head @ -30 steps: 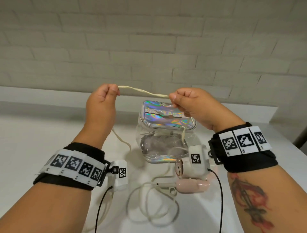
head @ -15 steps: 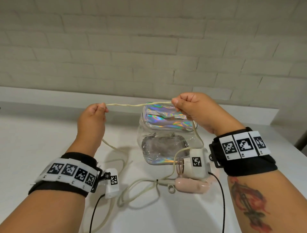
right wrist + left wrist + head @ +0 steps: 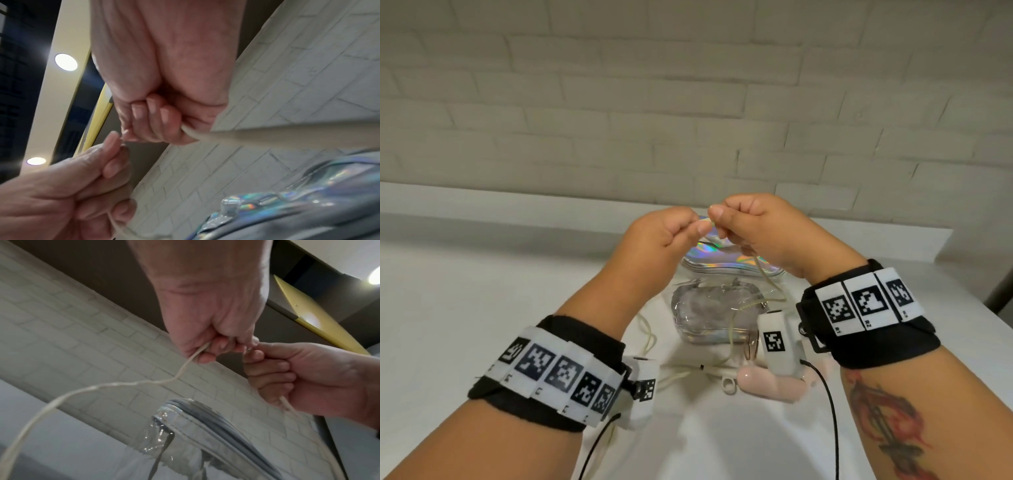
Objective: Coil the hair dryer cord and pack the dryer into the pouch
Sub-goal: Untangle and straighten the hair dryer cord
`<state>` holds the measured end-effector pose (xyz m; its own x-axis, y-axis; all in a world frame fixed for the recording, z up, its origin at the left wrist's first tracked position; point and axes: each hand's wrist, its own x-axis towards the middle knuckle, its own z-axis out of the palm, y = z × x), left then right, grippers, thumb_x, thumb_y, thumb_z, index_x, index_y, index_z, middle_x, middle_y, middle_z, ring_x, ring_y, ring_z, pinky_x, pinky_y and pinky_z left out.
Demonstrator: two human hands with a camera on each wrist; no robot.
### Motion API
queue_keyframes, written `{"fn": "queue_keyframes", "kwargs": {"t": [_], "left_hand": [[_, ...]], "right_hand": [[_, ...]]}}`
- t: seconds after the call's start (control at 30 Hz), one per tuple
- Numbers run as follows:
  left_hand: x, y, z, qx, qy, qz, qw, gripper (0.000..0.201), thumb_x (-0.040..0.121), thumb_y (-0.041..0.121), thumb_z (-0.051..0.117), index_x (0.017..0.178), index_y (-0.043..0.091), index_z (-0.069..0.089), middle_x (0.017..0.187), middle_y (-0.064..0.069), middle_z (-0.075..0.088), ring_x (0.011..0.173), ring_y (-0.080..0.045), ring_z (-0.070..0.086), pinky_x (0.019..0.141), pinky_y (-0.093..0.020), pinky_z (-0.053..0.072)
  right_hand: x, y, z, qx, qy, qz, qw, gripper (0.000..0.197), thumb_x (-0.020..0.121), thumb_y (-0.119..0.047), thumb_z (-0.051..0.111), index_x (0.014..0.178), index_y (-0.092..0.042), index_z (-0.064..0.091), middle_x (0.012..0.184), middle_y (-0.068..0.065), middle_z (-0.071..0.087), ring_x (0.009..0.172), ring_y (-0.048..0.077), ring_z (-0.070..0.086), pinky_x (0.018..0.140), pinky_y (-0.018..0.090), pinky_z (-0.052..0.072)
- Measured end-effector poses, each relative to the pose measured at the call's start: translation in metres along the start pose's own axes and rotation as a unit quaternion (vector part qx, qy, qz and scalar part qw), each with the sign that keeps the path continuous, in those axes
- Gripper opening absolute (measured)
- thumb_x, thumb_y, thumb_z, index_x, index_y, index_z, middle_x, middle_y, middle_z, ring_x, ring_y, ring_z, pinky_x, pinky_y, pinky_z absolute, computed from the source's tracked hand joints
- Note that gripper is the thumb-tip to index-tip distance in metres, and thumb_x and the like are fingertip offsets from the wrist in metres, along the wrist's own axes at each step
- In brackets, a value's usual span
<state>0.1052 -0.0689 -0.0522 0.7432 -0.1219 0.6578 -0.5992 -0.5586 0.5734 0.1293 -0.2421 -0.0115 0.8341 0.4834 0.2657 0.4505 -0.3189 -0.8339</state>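
A pink hair dryer (image 3: 770,385) lies on the white counter (image 3: 482,308) in front of a clear pouch (image 3: 709,311) with a holographic top. Its cream cord (image 3: 767,277) runs up from the counter to both hands, which are raised together above the pouch. My left hand (image 3: 664,236) pinches the cord (image 3: 185,368) between thumb and fingers, with the other fingers curled. My right hand (image 3: 750,222) grips the cord (image 3: 193,133) in a fist right beside it, fingertips nearly touching. A loop of cord (image 3: 650,339) hangs below the left wrist. Part of the dryer is hidden by the right wrist camera.
A white brick wall (image 3: 688,120) rises behind the counter's back ledge. Black camera cables (image 3: 828,411) trail from both wrists toward me. The counter's right edge (image 3: 989,318) falls away near a dark object.
My hands, held apart with a span of cord stretched between them, have come together above the pouch. The stretched span is gone and slack cord now hangs under them.
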Motion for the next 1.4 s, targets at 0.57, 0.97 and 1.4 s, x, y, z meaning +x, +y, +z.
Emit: {"fn": "queue_keyframes", "kwargs": {"t": [0.57, 0.97, 1.4], "left_hand": [[-0.028, -0.070, -0.047, -0.106, 0.227, -0.241, 0.938, 0.035, 0.094, 0.040, 0.048, 0.076, 0.010, 0.053, 0.065, -0.004, 0.038, 0.061, -0.019, 0.036, 0.053, -0.029, 0.029], [-0.012, -0.037, -0.012, 0.103, 0.026, -0.031, 0.994, 0.036, 0.091, 0.038, 0.042, 0.115, 0.025, 0.066, 0.117, 0.006, 0.066, 0.111, -0.011, 0.057, 0.109, -0.043, 0.030], [0.007, -0.013, 0.002, -0.022, 0.103, -0.010, 0.994, 0.027, 0.093, 0.030, 0.046, 0.072, 0.016, 0.056, 0.062, 0.003, 0.049, 0.059, -0.014, 0.047, 0.059, -0.028, 0.039]], "right_hand": [[-0.014, 0.035, -0.026, -0.003, 0.053, 0.014, 0.998, 0.032, 0.080, -0.044, 0.056, 0.061, -0.019, 0.058, 0.056, 0.000, 0.038, 0.052, 0.015, 0.027, 0.053, 0.030, 0.023], [-0.004, 0.021, -0.010, -0.108, 0.030, 0.006, 0.994, 0.034, 0.090, -0.038, 0.055, 0.069, -0.011, 0.059, 0.060, 0.004, 0.042, 0.055, 0.014, 0.032, 0.054, 0.028, 0.026], [-0.007, 0.022, -0.012, 0.065, 0.038, -0.001, 0.997, 0.033, 0.095, -0.027, 0.050, 0.064, -0.016, 0.052, 0.047, -0.010, 0.032, 0.047, 0.011, 0.024, 0.051, 0.027, 0.023]]}}
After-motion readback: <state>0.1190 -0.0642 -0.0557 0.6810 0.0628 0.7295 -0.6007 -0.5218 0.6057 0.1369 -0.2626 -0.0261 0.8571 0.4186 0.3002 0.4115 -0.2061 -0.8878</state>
